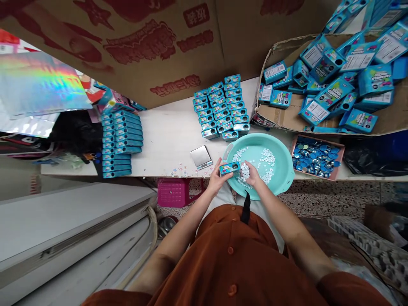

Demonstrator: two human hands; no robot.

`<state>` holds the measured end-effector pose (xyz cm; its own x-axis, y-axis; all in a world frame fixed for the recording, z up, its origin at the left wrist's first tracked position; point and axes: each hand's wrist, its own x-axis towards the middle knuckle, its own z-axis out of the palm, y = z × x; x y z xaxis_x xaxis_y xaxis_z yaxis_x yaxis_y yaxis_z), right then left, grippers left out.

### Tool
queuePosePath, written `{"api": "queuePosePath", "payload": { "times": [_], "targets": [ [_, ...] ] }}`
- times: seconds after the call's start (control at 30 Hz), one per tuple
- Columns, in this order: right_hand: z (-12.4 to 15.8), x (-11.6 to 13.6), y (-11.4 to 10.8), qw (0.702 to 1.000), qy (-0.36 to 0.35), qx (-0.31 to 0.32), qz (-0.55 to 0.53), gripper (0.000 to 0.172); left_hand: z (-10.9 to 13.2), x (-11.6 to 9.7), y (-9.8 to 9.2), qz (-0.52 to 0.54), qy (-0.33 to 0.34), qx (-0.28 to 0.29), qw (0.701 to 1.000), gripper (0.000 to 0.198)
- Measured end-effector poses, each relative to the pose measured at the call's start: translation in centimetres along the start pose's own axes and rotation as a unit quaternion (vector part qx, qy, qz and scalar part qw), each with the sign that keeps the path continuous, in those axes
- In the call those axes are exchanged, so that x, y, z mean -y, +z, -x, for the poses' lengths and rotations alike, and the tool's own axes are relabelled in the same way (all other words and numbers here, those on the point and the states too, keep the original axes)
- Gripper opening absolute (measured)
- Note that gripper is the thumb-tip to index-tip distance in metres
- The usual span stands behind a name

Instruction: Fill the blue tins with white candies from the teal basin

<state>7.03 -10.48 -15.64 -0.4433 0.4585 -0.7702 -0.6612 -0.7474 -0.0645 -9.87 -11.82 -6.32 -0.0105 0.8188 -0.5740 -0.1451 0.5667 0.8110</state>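
My left hand point(217, 179) grips a small blue tin point(227, 168) with a round dark hole in its top, held over the left rim of a turquoise basin point(280, 163). Close beside it, my right hand point(253, 175) cups a heap of small white pellets point(245, 171), its fingers curled around them. More white pellets point(267, 157) lie scattered in clusters on the basin's floor. The basin rests partly on the table's front edge and partly over my lap. A flat digital scale point(201, 157) sits on the table to the left of my hands.
Rows of blue tins point(221, 108) stand behind the basin, and stacked tins point(121, 144) are at the left. A cardboard box point(270, 117) of jumbled tins is at the right, above a shallow tray point(341, 159) of round caps. A pink stool point(173, 192) stands below the white table point(162, 136).
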Motion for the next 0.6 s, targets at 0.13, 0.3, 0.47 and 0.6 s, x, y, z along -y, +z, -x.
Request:
{"api": "queuePosePath", "payload": {
  "times": [0.13, 0.3, 0.47, 0.6],
  "targets": [
    [3.5, 2.4, 2.3, 0.992, -0.089, 0.013, -0.091, 0.018, 0.6, -1.2, 0.0, -0.126, 0.121, 0.047, 0.983, 0.044],
    [8.2, 4.7, 6.1, 0.967, -0.215, 0.046, -0.131, 0.020, 0.9, -2.2, 1.5, -0.216, 0.207, 0.111, 0.948, 0.036],
    [11.7, 5.2, 8.7, 0.949, -0.284, 0.047, -0.126, 0.019, 1.2, -2.8, 3.7, -0.231, 0.236, 0.137, 0.934, 0.037],
    [13.0, 5.0, 9.3, 0.938, -0.335, 0.010, -0.093, 0.023, 1.5, -3.8, 4.8, -0.245, 0.239, 0.139, 0.929, 0.039]
  ]
}}
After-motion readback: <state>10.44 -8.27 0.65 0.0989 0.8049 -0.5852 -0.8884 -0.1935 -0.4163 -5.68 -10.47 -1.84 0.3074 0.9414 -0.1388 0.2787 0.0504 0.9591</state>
